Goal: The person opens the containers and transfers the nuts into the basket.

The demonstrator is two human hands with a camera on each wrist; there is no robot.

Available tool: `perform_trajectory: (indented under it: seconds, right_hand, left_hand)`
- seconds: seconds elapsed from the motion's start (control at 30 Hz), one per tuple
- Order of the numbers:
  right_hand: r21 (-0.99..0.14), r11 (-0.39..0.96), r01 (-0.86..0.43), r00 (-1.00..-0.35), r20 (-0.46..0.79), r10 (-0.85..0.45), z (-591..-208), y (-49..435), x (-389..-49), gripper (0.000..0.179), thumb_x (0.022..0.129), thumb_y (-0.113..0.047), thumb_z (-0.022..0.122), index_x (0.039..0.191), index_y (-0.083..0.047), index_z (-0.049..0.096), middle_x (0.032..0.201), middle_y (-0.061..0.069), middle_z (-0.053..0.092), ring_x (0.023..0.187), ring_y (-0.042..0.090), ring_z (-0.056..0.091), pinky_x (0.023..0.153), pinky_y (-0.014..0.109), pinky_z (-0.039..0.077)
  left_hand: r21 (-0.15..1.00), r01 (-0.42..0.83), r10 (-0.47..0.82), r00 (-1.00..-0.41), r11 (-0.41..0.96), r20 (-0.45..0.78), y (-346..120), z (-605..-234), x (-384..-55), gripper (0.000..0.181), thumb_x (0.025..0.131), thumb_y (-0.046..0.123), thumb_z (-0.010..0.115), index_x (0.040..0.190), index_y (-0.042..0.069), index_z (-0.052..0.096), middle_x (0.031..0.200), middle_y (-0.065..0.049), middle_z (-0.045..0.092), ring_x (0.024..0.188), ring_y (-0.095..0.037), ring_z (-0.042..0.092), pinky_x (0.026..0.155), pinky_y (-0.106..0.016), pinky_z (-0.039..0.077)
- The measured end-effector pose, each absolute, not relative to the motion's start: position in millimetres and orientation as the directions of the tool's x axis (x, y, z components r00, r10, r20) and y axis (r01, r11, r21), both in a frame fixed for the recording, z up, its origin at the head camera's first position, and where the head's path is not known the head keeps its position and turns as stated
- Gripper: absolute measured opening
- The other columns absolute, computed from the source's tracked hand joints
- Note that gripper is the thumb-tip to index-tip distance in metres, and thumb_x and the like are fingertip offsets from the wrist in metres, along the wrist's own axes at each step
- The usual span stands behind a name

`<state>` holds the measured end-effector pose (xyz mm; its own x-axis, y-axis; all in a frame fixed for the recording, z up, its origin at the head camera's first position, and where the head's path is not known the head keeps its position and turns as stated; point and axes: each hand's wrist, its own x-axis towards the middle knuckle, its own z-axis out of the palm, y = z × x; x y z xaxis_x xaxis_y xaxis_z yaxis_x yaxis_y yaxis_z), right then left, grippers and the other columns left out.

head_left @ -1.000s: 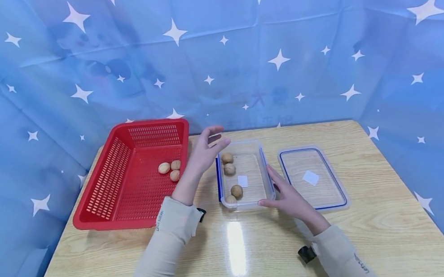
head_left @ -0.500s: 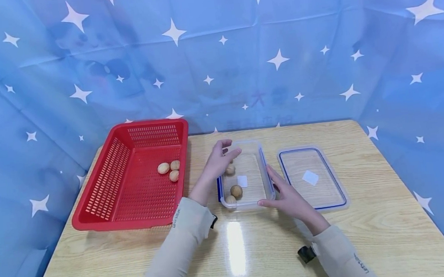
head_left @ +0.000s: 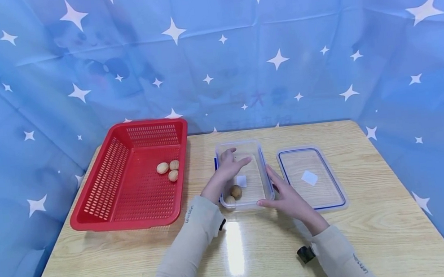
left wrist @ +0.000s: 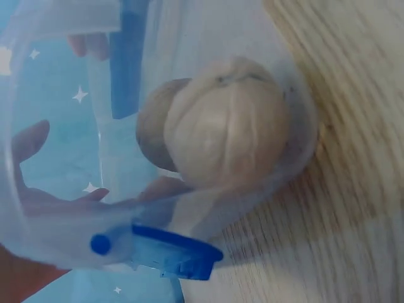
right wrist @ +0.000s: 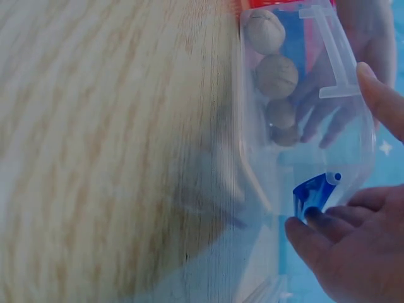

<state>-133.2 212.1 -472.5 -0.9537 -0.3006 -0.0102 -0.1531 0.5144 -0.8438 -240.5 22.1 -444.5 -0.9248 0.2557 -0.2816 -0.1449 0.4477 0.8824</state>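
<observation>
A clear plastic food container (head_left: 254, 171) with blue latches stands at the middle of the table. Two walnuts (head_left: 236, 191) lie at its near left corner in the head view; the left wrist view shows a walnut (left wrist: 230, 126) close up through the wall. My left hand (head_left: 228, 168) reaches down inside the container's left half, thumb spread from the fingers, covering the far walnuts from above. In the right wrist view its loosely extended fingers (right wrist: 322, 117) show beside the walnuts. My right hand (head_left: 287, 197) holds the container's near right corner, thumb at the front, fingers along the side.
To the left stands a red perforated basket (head_left: 131, 222) with three walnuts (head_left: 173, 175) near its right wall. The container's clear lid (head_left: 313, 194), with a blue seal, lies flat right of the right hand. A blue starry curtain (head_left: 213, 58) hangs behind the table (head_left: 386, 229).
My left hand has moved right and toward me, from above the container's far left edge down into it, covering the two far walnuts. The right hand stays at its corner.
</observation>
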Motion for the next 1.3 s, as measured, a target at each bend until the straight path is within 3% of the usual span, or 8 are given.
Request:
perform_trajectory:
  seconds: [0.13,0.3,0.53,0.8,1.3]
  right_hand:
    - [-0.847,0.507,-0.159,-0.952,-0.004,-0.305,-471.3,212.0,-133.4,0.100,0.090,-0.021,0.075,0.160,-0.003,0.005,0.167,0.022,0.001,0.152,0.047,0.010,0.120,0.060,0.023]
    - [-0.849,0.501,-0.167,-0.950,0.002,-0.314,-470.9,211.0,-133.9,0.101,0.090,-0.022,0.075,0.159,-0.001,0.005,0.167,0.022,0.001,0.151,0.048,0.012,0.119,0.060,0.024]
    - [-0.849,0.504,-0.156,-0.954,-0.002,-0.300,-469.6,212.0,-133.9,0.103,0.089,-0.027,0.075,0.160,-0.003,0.004,0.167,0.022,0.000,0.152,0.047,0.011,0.120,0.059,0.023]
    - [-0.858,0.490,-0.153,-0.951,-0.008,-0.310,-472.9,212.7,-134.0,0.102,0.090,-0.023,0.075,0.160,-0.004,0.004,0.167,0.021,0.000,0.152,0.047,0.009,0.120,0.061,0.022]
    - [-0.856,0.495,-0.151,-0.952,-0.009,-0.306,-475.4,212.3,-133.8,0.102,0.090,-0.023,0.075,0.160,-0.004,0.004,0.168,0.021,0.001,0.152,0.047,0.011,0.119,0.061,0.023]
  left_hand:
    - [0.905,-0.148,0.315,-0.905,0.398,-0.287,25.5,-452.3,-240.0,0.072,0.097,0.035,0.063,0.155,0.007,0.030,0.160,-0.020,0.030,0.146,-0.038,0.033,0.120,-0.052,0.032]
    - [0.905,-0.053,0.442,-0.859,0.422,-0.257,31.7,-469.2,-240.4,0.068,0.097,0.027,0.064,0.152,0.002,0.033,0.152,-0.022,0.043,0.140,-0.037,0.044,0.117,-0.047,0.038]
    - [0.919,-0.075,0.419,-0.873,0.388,-0.249,36.8,-472.6,-242.5,0.066,0.095,0.022,0.067,0.150,0.002,0.037,0.148,-0.021,0.049,0.139,-0.034,0.047,0.117,-0.044,0.039]
    - [0.908,-0.061,0.450,-0.853,0.415,-0.263,39.8,-476.0,-241.5,0.043,0.088,0.010,0.073,0.128,0.004,0.058,0.130,-0.014,0.063,0.123,-0.029,0.060,0.107,-0.039,0.048]
    - [0.891,-0.008,0.478,-0.842,0.453,-0.251,38.5,-475.9,-238.8,0.033,0.085,0.007,0.075,0.115,0.004,0.062,0.117,-0.013,0.066,0.104,-0.021,0.061,0.094,-0.031,0.051]
